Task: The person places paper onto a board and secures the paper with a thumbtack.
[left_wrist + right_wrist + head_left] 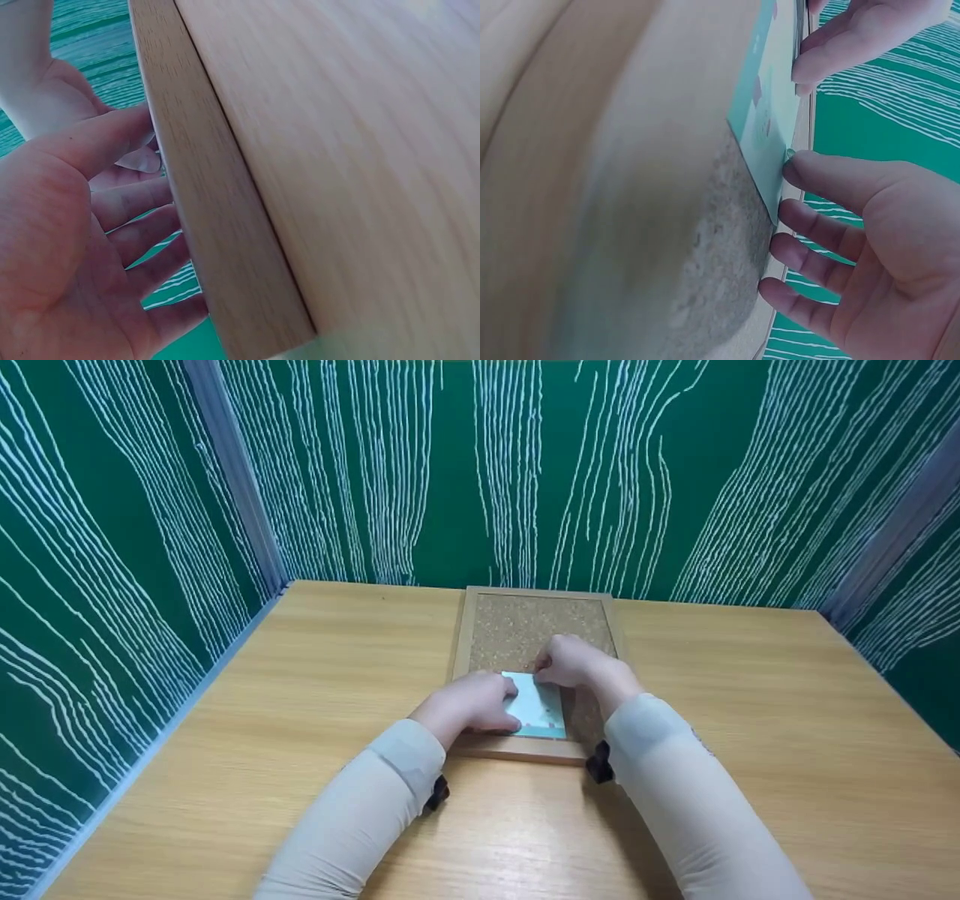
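The pale green paper (536,709) lies flat on the near half of the cork board (544,622), which sits on the worktop (300,697). At the left side of the board, the left hand (480,701) has its thumb and fingers spread apart, and it presses down on the paper without gripping anything. Over the middle of the board, the right hand (574,660) pinches a small clear pin (790,154) at the paper's far right corner.

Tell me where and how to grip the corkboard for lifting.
Probably by the wooden frame, one hand per long rail from left and right: the corkboard lies flat, its rails are straight, and the paper lies on its near part.
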The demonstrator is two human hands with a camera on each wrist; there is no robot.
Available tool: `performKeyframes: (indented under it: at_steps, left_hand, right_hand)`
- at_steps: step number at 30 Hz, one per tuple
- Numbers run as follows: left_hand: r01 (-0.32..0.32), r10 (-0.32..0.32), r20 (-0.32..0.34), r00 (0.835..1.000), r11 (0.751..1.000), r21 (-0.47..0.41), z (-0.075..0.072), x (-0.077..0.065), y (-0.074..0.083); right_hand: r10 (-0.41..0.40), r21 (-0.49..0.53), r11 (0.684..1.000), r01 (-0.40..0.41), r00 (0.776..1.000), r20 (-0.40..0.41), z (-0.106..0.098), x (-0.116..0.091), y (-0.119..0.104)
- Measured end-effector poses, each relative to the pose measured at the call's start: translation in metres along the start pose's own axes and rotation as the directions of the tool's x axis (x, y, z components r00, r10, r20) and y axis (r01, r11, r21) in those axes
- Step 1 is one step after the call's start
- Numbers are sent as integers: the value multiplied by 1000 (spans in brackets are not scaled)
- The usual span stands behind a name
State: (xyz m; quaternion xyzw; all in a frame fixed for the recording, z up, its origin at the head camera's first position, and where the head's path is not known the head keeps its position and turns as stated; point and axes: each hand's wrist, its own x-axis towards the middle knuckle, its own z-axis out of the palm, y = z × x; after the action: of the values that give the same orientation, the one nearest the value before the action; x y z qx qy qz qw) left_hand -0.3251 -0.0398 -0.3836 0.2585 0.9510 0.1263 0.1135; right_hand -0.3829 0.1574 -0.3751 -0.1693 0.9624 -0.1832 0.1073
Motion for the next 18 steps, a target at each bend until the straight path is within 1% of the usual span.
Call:
performKeyframes:
  at_steps: [3,10,17,18]
  left_hand:
    - [3,-3,-2,1000,1000,-10,0,0,0]
    - [14,-14,0,1000,1000,-15,1,0,0]
    - [9,-9,1,1000,1000,-14,1,-1,0]
    - [9,-9,-1,1000,1000,-12,2,-1,0]
  right_hand:
    - [22,16,1000,-22,1000,5,0,0,0]
    - [43,18,999,-43,999,16,-1,0,-1]
    - [101,76,992,-102,995,14,1,-1,-1]
    - [97,73,993,-98,995,13,1,-1,-1]
